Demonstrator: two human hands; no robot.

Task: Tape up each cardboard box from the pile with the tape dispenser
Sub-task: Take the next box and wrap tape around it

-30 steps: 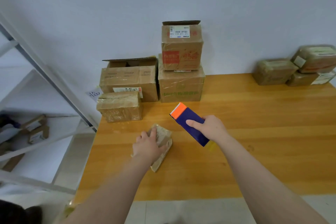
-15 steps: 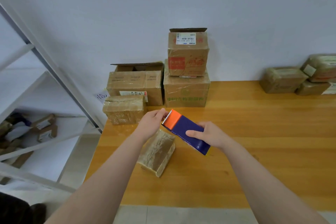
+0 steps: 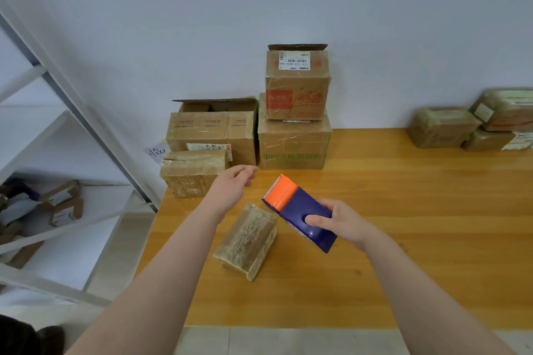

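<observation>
While right hand (image 3: 343, 223) grasps tape dispenser (image 3: 300, 207) beside small box (image 3: 248, 239), cannot tell if left hand (image 3: 230, 190) pinches tape; next, probably stick tape onto box.

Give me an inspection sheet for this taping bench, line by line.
Surface: orange-brown wooden table.
Job's things: small box lies askew near the front edge. The tape dispenser, blue with an orange end, is held just right of it. The pile of boxes stands at back left, two with top flaps up.
Clutter: three wrapped parcels at back right; handwritten paper slip beside the pile.
Hands: right hand grips the dispenser. The left hand is raised between pile and dispenser with fingers curled; whether it pinches tape cannot be told.
Cables: nothing seen.
Surroundings: white shelving at left, holding cartons.
</observation>
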